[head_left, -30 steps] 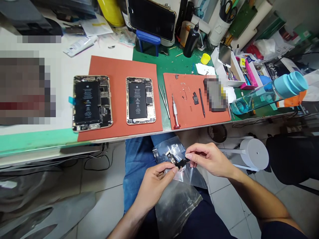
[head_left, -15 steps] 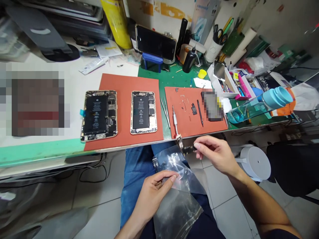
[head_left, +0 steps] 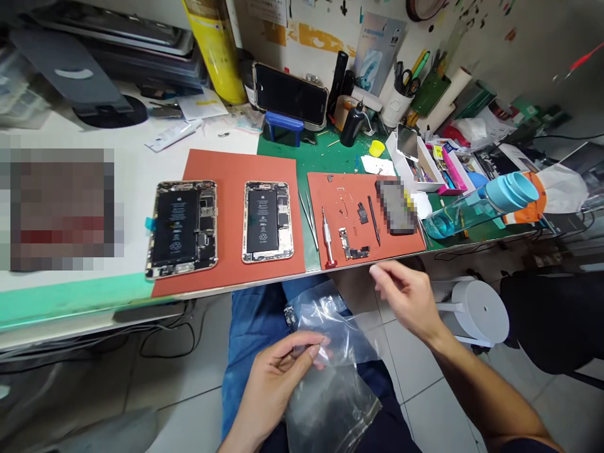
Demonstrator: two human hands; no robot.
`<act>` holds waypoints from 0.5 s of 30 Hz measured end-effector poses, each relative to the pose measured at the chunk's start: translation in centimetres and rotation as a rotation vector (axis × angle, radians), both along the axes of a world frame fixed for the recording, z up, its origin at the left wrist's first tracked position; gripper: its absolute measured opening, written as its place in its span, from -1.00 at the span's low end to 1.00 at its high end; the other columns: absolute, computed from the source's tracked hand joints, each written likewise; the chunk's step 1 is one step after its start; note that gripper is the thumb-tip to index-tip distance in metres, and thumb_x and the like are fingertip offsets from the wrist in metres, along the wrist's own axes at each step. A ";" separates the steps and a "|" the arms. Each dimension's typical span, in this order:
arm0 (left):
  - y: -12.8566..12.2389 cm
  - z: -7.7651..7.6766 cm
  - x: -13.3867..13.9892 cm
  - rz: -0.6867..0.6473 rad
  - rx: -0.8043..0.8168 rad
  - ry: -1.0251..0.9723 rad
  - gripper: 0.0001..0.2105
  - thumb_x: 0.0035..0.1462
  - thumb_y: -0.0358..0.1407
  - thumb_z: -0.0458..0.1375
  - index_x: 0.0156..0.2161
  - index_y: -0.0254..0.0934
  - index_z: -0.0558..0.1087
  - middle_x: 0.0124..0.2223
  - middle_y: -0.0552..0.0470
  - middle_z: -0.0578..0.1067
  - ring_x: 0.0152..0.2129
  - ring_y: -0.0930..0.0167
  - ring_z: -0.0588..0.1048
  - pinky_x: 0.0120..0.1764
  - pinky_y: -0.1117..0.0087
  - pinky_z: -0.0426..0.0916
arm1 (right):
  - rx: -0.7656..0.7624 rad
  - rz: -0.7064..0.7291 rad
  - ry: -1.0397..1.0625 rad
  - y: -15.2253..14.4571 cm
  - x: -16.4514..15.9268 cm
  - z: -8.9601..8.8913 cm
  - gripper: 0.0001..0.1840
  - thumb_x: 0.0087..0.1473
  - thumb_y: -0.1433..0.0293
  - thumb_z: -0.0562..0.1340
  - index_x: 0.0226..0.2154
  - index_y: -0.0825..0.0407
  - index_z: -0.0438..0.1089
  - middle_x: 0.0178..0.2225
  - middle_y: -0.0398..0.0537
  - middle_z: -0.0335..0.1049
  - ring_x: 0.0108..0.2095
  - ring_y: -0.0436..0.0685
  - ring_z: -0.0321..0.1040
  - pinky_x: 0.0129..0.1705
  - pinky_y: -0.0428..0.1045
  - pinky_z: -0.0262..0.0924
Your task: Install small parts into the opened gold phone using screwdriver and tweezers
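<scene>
The left hand (head_left: pixel 278 371) pinches a clear plastic bag (head_left: pixel 348 346); the right hand (head_left: pixel 409 294), fingertips together and seemingly empty, hangs by the edge of the bench (head_left: pixel 70 304). Edge-only handling suits the single L-shaped logic board (head_left: pixel 357 253) on the right mat (head_left: pixel 394 246). Counted: one screwdriver (head_left: pixel 328 240), two opened iPhones (head_left: pixel 262 223).

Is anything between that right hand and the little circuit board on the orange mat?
Nothing visible: the circuit board lies uncovered on the orange mat, with the right hand just beyond its front edge. The screwdriver lies on the board's other side.
</scene>
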State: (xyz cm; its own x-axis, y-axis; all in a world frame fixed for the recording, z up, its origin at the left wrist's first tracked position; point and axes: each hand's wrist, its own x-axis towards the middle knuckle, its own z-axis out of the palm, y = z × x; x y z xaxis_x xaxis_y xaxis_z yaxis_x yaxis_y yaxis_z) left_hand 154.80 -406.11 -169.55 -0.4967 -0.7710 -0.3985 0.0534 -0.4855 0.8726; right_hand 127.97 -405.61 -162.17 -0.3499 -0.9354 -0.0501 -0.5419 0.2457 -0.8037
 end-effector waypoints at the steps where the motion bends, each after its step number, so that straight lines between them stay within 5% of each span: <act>1: 0.0 -0.2 0.2 0.005 0.002 -0.008 -0.70 0.18 -0.03 0.44 -0.18 -0.23 0.73 -0.28 -0.08 0.73 -0.44 0.37 0.67 -0.27 0.49 0.58 | 0.048 0.080 -0.039 0.7 0.0 -0.5 -0.58 0.34 -0.01 0.30 -0.20 0.00 0.60 -0.30 -0.01 0.59 -0.32 0.12 0.50 -0.24 0.01 0.39; 4: 0.1 -0.9 0.5 -0.002 0.008 -0.024 -0.69 0.18 -0.02 0.43 -0.16 -0.23 0.72 -0.34 -0.06 0.72 -0.44 0.37 0.68 -0.26 0.50 0.57 | 0.232 0.245 -0.342 2.3 -0.1 -2.6 -0.45 0.11 -0.02 0.50 0.00 0.00 0.58 -0.08 0.03 0.63 -0.09 0.18 0.54 0.03 0.09 0.42; 7: 0.3 -1.4 0.5 -0.018 -0.027 -0.054 -0.66 0.19 0.00 0.42 -0.12 -0.22 0.72 -0.33 -0.07 0.72 -0.43 0.34 0.69 -0.27 0.47 0.59 | 0.458 0.259 -0.665 3.2 -0.4 -4.4 -0.31 -0.12 0.00 0.62 -0.05 0.06 0.57 -0.34 -0.13 0.56 -0.33 0.07 0.50 -0.18 0.03 0.42; 11: 0.5 -1.9 0.5 -0.014 -0.064 -0.095 -0.62 0.22 0.04 0.38 -0.02 -0.18 0.71 -0.10 -0.14 0.75 -0.36 0.27 0.73 -0.24 0.38 0.64 | 0.524 0.188 -0.689 3.9 -0.9 -4.9 -0.42 -0.10 -0.01 0.61 -0.24 0.09 0.58 -0.54 -0.26 0.39 -0.55 -0.03 0.31 -0.45 -0.07 0.21; 15: 0.6 -2.0 0.4 -0.070 -0.086 -0.088 -0.60 0.28 0.02 0.33 0.10 -0.13 0.68 -0.05 -0.14 0.74 -0.26 0.21 0.75 -0.17 0.32 0.66 | 0.505 0.223 -0.648 3.9 -1.4 -4.4 -0.38 -0.06 -0.01 0.58 -0.09 0.08 0.60 -0.53 -0.29 0.37 -0.54 -0.04 0.28 -0.43 -0.07 0.19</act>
